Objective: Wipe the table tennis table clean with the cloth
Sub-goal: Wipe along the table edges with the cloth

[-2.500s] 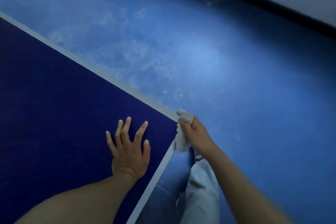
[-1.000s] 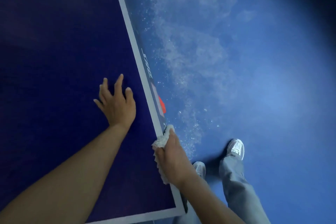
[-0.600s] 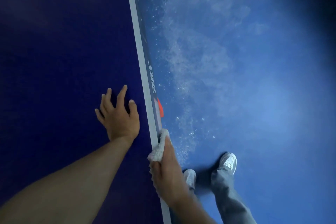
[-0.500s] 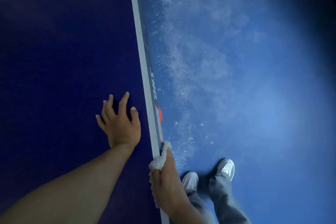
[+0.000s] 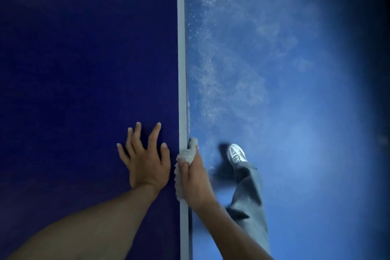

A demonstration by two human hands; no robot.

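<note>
The dark blue table tennis table point(image 5: 84, 69) fills the left half of the head view, with a white line point(image 5: 181, 59) running along its right edge. My left hand point(image 5: 145, 158) lies flat on the tabletop, fingers spread, close to that edge. My right hand point(image 5: 195, 175) grips a crumpled grey-white cloth point(image 5: 185, 157) and presses it against the table's edge and side. Part of the cloth is hidden under my fingers.
Right of the table lies a blue floor point(image 5: 285, 91) with pale dusty smears. My leg in grey trousers point(image 5: 249, 192) and a white shoe point(image 5: 236, 153) stand on it just beside the table's edge.
The view has turned so the table's edge now runs straight up. My right hand with the cloth has slid along the side edge away from the corner, and my left hand has followed beside it.
</note>
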